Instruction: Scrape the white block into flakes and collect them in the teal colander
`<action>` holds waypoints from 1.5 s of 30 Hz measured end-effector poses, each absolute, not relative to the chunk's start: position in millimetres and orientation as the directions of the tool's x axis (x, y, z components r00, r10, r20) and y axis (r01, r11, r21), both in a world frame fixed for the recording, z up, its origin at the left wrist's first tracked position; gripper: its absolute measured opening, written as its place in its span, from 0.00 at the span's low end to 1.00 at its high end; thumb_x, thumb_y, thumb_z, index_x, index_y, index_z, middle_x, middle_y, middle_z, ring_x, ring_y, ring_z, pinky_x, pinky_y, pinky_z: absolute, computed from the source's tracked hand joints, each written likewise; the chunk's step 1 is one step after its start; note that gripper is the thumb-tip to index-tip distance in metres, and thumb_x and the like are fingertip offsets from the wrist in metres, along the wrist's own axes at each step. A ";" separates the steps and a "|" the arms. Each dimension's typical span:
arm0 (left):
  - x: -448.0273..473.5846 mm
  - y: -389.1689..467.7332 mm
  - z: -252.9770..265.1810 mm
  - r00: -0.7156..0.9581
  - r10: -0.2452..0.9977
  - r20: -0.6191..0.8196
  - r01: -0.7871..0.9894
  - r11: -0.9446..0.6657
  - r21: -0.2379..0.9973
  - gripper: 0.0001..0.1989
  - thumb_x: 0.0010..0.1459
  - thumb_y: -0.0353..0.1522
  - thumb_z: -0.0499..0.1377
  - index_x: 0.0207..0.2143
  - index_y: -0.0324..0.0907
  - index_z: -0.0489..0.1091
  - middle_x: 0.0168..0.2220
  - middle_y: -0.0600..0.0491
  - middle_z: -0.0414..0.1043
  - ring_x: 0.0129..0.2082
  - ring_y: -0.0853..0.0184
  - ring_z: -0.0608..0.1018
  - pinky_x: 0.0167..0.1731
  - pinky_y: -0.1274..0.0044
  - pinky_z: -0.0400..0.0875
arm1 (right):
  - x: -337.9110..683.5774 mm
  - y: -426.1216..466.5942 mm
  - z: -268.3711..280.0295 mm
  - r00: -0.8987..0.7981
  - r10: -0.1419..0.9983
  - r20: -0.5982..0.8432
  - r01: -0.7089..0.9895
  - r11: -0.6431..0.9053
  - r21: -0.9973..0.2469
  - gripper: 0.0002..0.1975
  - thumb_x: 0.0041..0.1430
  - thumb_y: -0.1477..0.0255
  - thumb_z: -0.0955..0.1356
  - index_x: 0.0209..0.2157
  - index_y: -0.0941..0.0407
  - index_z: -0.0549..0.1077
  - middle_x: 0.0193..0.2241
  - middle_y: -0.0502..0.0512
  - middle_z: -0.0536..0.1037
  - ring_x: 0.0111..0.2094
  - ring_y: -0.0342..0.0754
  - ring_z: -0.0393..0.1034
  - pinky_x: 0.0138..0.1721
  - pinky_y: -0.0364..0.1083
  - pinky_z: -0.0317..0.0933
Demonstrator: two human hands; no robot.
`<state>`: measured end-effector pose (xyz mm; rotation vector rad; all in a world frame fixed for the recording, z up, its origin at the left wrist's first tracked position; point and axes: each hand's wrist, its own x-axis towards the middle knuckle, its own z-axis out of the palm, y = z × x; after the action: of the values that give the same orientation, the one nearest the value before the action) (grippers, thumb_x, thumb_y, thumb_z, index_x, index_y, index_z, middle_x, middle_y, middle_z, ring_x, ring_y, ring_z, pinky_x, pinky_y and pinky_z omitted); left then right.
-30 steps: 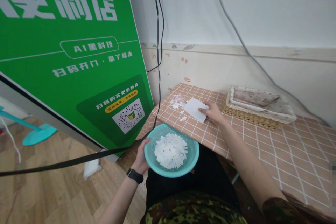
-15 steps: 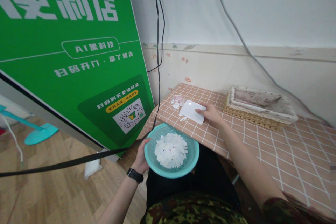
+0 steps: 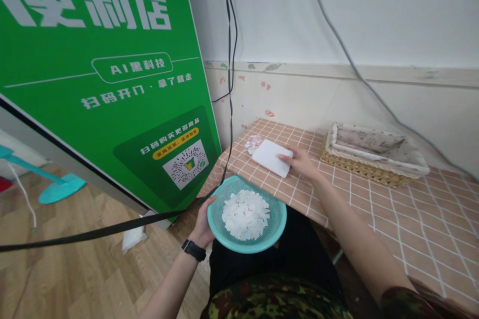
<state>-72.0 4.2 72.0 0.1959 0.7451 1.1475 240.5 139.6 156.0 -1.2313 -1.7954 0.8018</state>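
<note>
My left hand [image 3: 202, 225] grips the rim of a teal plastic colander [image 3: 276, 214] and holds it just below the table's front edge, above my lap. A heap of white paper scraps [image 3: 245, 214] lies in the colander. Over the tabletop, my right hand [image 3: 299, 162] pinches a flat white plastic scraper [image 3: 270, 157] by its right edge, thumb on top. More paper scraps [image 3: 253, 142], some pinkish, lie on the table beyond the scraper's left end. Whatever lies under the scraper is hidden.
A cloth-lined wicker basket [image 3: 368, 172] stands on the checked tablecloth [image 3: 377, 214] at the right. The green cabinet [image 3: 123, 132] rises at the left. A black strap [image 3: 123, 227] crosses in front of it, past the colander's left side.
The scraper has shifted slightly left and changed its tilt, covering the scraps that showed at its near-left edge. The left hand still holds the colander in nearly the same place.
</note>
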 end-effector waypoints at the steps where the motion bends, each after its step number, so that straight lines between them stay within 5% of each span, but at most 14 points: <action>1: -72.5 4.5 70.6 0.204 0.880 -0.429 -0.755 0.421 0.503 0.11 0.53 0.35 0.58 0.35 0.36 0.72 0.34 0.44 0.78 0.38 0.53 0.78 0.44 0.63 0.68 | 246.2 144.6 154.4 -0.094 0.937 0.335 0.541 0.331 -0.774 0.23 0.55 0.59 0.65 0.50 0.56 0.69 0.43 0.59 0.75 0.39 0.52 0.70 0.40 0.50 0.64; 5: -74.8 6.0 64.8 0.228 0.883 -0.411 -0.762 0.425 0.489 0.14 0.53 0.35 0.57 0.40 0.35 0.72 0.36 0.43 0.78 0.38 0.53 0.78 0.43 0.64 0.68 | 259.7 154.2 149.1 0.026 0.862 0.506 0.806 0.282 -0.521 0.21 0.59 0.60 0.62 0.50 0.53 0.70 0.42 0.58 0.77 0.38 0.54 0.71 0.40 0.50 0.62; 16: -74.9 4.7 65.7 0.232 0.875 -0.425 -0.763 0.435 0.479 0.18 0.53 0.34 0.57 0.45 0.34 0.70 0.37 0.43 0.77 0.36 0.54 0.78 0.43 0.64 0.68 | 239.4 146.6 140.9 -0.155 0.826 0.542 0.939 0.294 -0.179 0.18 0.62 0.63 0.58 0.51 0.46 0.69 0.32 0.52 0.80 0.27 0.49 0.73 0.29 0.44 0.59; 32: -74.9 5.7 65.6 0.203 0.878 -0.434 -0.775 0.415 0.476 0.09 0.53 0.33 0.58 0.34 0.36 0.72 0.36 0.44 0.77 0.39 0.54 0.78 0.43 0.65 0.68 | 262.1 147.8 153.8 -0.095 0.829 0.551 0.930 0.271 -0.249 0.17 0.58 0.64 0.62 0.47 0.48 0.72 0.33 0.53 0.80 0.29 0.50 0.73 0.31 0.45 0.61; 45: -75.9 5.1 64.8 0.235 0.874 -0.426 -0.765 0.437 0.474 0.18 0.54 0.34 0.57 0.46 0.34 0.69 0.38 0.43 0.77 0.37 0.54 0.78 0.42 0.65 0.68 | 262.0 149.4 152.3 -0.107 0.834 0.541 0.887 0.325 -0.327 0.16 0.57 0.65 0.62 0.46 0.49 0.73 0.35 0.51 0.79 0.31 0.49 0.73 0.33 0.45 0.63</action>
<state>-75.9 5.1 64.8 0.1798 0.7087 1.1321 262.0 149.4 152.3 -1.5135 -1.9402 -0.1040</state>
